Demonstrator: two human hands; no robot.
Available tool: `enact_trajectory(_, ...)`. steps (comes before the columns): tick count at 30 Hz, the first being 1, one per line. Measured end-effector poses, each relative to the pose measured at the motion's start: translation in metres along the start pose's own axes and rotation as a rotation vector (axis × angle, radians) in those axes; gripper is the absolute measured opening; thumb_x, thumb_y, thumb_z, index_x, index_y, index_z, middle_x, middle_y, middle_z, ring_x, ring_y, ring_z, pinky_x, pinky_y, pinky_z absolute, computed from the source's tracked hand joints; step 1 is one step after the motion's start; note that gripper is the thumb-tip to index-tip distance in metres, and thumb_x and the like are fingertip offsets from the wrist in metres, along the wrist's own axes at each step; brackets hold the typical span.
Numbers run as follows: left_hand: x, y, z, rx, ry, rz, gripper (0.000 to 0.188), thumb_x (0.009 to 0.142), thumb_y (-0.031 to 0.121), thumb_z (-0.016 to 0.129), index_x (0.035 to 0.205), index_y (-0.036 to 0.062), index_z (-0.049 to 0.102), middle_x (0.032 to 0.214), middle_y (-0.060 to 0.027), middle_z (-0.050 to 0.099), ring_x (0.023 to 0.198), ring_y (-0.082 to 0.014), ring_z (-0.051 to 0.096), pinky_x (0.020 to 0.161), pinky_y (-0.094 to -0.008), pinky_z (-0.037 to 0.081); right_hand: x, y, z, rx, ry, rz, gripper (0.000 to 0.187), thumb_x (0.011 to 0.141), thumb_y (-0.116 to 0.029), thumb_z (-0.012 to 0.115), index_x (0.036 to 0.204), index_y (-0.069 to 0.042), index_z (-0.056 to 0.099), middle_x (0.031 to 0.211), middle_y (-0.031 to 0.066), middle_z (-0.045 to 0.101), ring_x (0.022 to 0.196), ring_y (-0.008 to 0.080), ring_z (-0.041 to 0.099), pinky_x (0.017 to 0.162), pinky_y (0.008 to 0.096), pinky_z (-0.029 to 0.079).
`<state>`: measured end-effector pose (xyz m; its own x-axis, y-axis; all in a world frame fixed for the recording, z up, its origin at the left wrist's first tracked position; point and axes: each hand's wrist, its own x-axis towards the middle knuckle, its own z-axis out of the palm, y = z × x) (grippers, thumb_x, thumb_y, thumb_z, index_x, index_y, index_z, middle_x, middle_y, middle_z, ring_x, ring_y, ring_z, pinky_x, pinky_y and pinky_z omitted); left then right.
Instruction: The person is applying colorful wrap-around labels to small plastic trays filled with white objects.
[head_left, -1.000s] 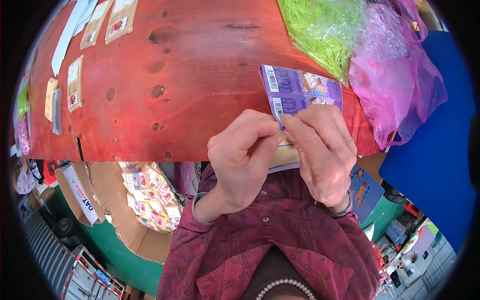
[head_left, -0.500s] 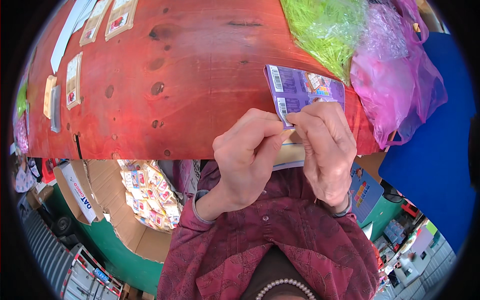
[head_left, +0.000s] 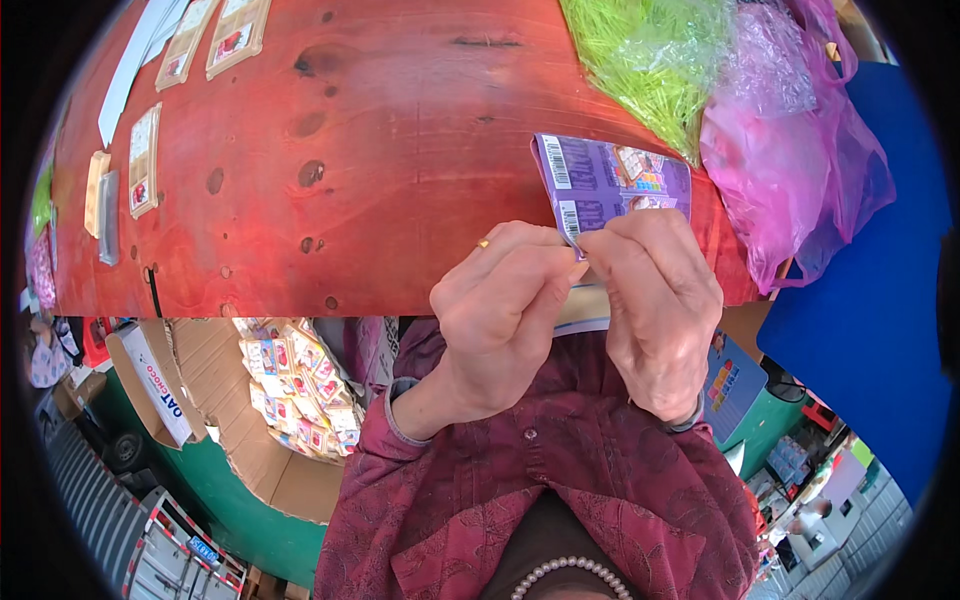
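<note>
A purple printed sheet (head_left: 605, 175) with barcodes and coloured pictures lies at the near right of the red table, at its front edge. My left hand (head_left: 500, 315) pinches its near left corner between thumb and forefinger; a gold ring shows on this hand. Close beside it, the fingertips of my right hand (head_left: 660, 310) grip the sheet's near edge, and the two sets of fingertips almost meet. Below them a cream sheet (head_left: 586, 303) with a blue line shows between the hands, partly hidden. Whether it joins the purple one I cannot tell.
Flat wooden-looking cases (head_left: 144, 160) lie on the left of the red table (head_left: 400, 150). Green shredded filler (head_left: 650, 60) in clear plastic and a pink plastic bag (head_left: 790, 170) occupy the right. A cardboard box (head_left: 230, 420) below the table edge holds many small packets (head_left: 300, 385).
Both hands have shifted slightly, the right one a little to the right, still pinching the sheet's near corner. The left hand has turned so that its ring shows.
</note>
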<state>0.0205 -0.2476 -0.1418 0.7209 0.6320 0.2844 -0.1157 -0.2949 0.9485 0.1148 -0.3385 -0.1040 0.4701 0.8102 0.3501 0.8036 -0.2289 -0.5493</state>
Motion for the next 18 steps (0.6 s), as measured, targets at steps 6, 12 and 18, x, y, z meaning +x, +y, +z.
enact_trajectory(6,0.001,-0.003,-0.002,0.007,-0.019,-0.033,0.009,0.07,-0.008,0.064,0.077,-0.0034,0.06,0.073,-0.0112,0.06,0.062,-0.0171,0.056,0.054,-0.0254,0.043,-0.004,0.005,0.002,0.115,0.01,0.112,0.012,0.073,0.003,0.061,0.084,0.004,0.06,0.076,0.0111,0.054,0.069,0.0246,0.055,0.061,0.0308,0.044)
enact_trajectory(12,0.001,-0.007,-0.002,-0.033,-0.001,-0.068,0.009,0.071,-0.009,0.061,0.076,-0.0028,0.059,0.072,-0.0112,0.059,0.062,-0.0198,0.058,0.055,-0.0274,0.046,-0.006,0.009,0.009,0.118,0.05,0.056,0.01,0.075,0.001,0.062,0.084,0.004,0.061,0.076,0.0106,0.054,0.071,0.0228,0.055,0.062,0.0301,0.044)
enact_trajectory(18,0.001,-0.009,0.0,-0.118,0.002,-0.133,0.007,0.073,-0.009,0.062,0.078,-0.0038,0.06,0.074,-0.0084,0.059,0.065,-0.0128,0.055,0.057,-0.0231,0.043,0.001,0.011,0.011,0.079,0.028,0.092,0.006,0.075,0.003,0.061,0.079,0.004,0.056,0.073,0.0103,0.052,0.069,0.0218,0.052,0.062,0.0293,0.042)
